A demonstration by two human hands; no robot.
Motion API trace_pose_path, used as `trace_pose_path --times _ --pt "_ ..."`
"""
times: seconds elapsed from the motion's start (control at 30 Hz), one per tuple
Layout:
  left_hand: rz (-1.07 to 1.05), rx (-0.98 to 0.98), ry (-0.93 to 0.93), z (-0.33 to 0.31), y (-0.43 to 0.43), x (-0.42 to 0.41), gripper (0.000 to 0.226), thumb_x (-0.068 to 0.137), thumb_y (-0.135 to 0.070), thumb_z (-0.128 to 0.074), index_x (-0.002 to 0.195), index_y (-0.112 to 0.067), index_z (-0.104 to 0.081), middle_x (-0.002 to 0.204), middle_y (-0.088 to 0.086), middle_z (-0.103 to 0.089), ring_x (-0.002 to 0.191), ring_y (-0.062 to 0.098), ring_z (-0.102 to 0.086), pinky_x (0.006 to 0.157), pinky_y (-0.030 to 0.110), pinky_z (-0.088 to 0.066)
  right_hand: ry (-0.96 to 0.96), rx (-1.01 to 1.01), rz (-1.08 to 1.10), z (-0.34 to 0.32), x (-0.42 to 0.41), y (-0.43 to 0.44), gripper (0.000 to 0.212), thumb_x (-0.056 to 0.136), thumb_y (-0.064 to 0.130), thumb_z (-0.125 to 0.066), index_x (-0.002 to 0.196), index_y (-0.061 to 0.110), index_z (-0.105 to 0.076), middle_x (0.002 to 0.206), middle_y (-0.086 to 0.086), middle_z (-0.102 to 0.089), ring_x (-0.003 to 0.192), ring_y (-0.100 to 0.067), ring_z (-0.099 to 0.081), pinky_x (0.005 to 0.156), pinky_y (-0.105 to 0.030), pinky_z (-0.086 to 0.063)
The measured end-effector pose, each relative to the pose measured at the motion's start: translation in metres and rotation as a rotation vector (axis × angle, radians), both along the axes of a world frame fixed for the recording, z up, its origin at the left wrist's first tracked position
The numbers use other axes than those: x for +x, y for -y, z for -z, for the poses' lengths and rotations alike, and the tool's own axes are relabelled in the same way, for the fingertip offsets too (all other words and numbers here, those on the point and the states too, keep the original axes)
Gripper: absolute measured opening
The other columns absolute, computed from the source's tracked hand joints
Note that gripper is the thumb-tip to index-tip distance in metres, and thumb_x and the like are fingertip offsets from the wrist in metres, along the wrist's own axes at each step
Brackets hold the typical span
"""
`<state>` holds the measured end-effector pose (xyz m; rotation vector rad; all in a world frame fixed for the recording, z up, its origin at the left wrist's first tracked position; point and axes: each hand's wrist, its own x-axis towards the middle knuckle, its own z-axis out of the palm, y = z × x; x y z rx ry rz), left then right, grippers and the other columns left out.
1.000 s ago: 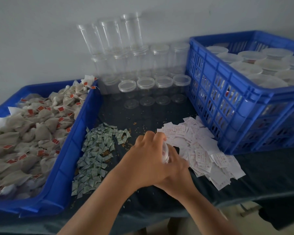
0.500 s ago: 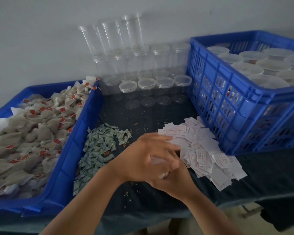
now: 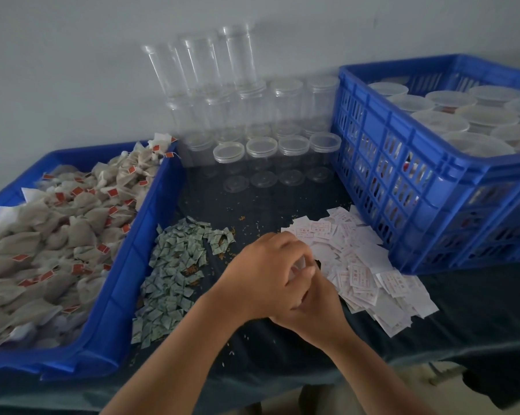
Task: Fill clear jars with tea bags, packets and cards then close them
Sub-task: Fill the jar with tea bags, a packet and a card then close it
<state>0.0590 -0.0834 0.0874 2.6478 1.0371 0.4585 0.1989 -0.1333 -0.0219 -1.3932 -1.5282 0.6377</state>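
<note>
dark table (image 3: 462,310) carries all items; positions are given against the card pile (image 3: 366,265). blue crate (image 3: 432,187) stands just right of and behind the card pile, its near corner touching the cards, and holds lidded jars (image 3: 438,121). blue tray (image 3: 151,235) sits well left of the card pile, heaped with tea bags (image 3: 58,235). empty clear jars (image 3: 252,115) are stacked behind the card pile, against the wall. green packets (image 3: 175,265) lie in a loose heap left of the card pile, between it and the tray. left hand (image 3: 261,277) is at the near left edge of the card pile, fingers curled down over the top of a small clear jar (image 3: 301,265), grasping it. right hand (image 3: 315,307) lies under the left and wraps the jar from below; its fingers are largely hidden. the jar shows only as a pale sliver between the fingers. change noted: half a second ago the left fingers lay flatter and more spread across the jar; they are now drawn in tighter. the lid rim, plain to see a second ago, is almost wholly covered. both hands remain at the same spot by the card pile.
</note>
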Motion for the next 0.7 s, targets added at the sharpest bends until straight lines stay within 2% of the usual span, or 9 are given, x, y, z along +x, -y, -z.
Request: trace_pose_path --times 0.1,0.17,0.27,0.33,0.4,0.47,0.57,0.7 --pt "0.042 -0.002 0.017 0.0 -0.004 -0.003 0.026 0.101 -0.044 -0.057 0.119 -0.032 -0.071 0.115 -0.02 -0.064 0.108 0.001 -0.057 0.095 0.033 -0.054 -0.017 0.017 0.019 0.002 -0.002 0.001 0.076 0.069 0.039 -0.089 0.134 0.042 -0.051 0.115 0.023 -0.072 0.104 -0.001 -0.073 0.076 -0.017 -0.059" --pt "0.0 -0.006 0.062 -0.001 0.001 0.001 0.031 0.098 -0.049 -0.054 0.12 -0.035 -0.071 0.117 -0.022 -0.065 0.11 0.0 -0.057 0.096 0.033 -0.055 -0.025 0.003 0.019 0.004 -0.003 0.002 0.077 0.069 0.038 -0.089 0.135 0.043 -0.05 0.118 0.026 -0.07 0.105 0.001 -0.071 0.076 -0.013 -0.057" --pt "-0.209 -0.039 0.061 0.004 0.013 0.012 0.058 0.094 -0.071 -0.041 0.135 -0.037 -0.064 0.138 -0.019 -0.06 0.127 0.006 -0.054 0.105 0.036 -0.052 0.085 0.015 0.076 -0.002 -0.008 0.002 0.06 0.073 0.052 -0.084 0.122 0.05 -0.05 0.116 0.036 -0.062 0.102 0.01 -0.065 0.075 -0.002 -0.047" --pt "-0.355 -0.051 0.01 0.009 0.018 0.02 0.075 0.089 -0.082 -0.032 0.14 -0.034 -0.057 0.139 -0.011 -0.058 0.128 0.014 -0.054 0.099 0.036 -0.052 0.108 0.048 0.084 -0.004 -0.01 0.001 0.048 0.078 0.054 -0.077 0.117 0.057 -0.05 0.11 0.035 -0.063 0.096 0.009 -0.066 0.069 -0.003 -0.048" --pt "-0.375 0.03 0.026 0.014 0.018 0.025 0.067 0.09 -0.078 -0.035 0.133 -0.033 -0.061 0.129 -0.01 -0.062 0.118 0.014 -0.059 0.089 0.032 -0.051 0.129 0.069 0.076 -0.005 -0.01 0.0 0.049 0.081 0.055 -0.071 0.121 0.063 -0.044 0.112 0.038 -0.061 0.096 0.008 -0.066 0.067 -0.007 -0.051" --pt "-0.32 0.102 0.101 0.015 0.015 0.024 0.055 0.092 -0.069 -0.043 0.125 -0.032 -0.067 0.12 -0.013 -0.066 0.109 0.011 -0.063 0.083 0.029 -0.053 0.108 0.062 0.096 -0.002 -0.006 0.0 0.056 0.077 0.06 -0.073 0.124 0.062 -0.042 0.117 0.037 -0.06 0.101 0.005 -0.067 0.071 -0.013 -0.055" --pt "-0.228 0.119 0.171 0.017 0.008 0.02 0.042 0.091 -0.059 -0.056 0.117 -0.029 -0.071 0.113 -0.015 -0.068 0.103 0.008 -0.064 0.084 0.027 -0.054 0.04 0.039 0.153 0.0 -0.002 -0.001 0.077 0.066 0.059 -0.084 0.131 0.055 -0.044 0.119 0.029 -0.065 0.102 0.004 -0.07 0.074 -0.022 -0.06" --pt "-0.1 0.089 0.181 0.012 -0.004 0.018 0.03 0.091 -0.049 -0.069 0.112 -0.028 -0.074 0.109 -0.016 -0.07 0.099 0.005 -0.064 0.085 0.023 -0.051 0.009 -0.023 0.159 0.002 -0.001 -0.002 0.083 0.064 0.059 -0.09 0.134 0.049 -0.047 0.116 0.029 -0.068 0.1 0.005 -0.071 0.074 -0.023 -0.06"
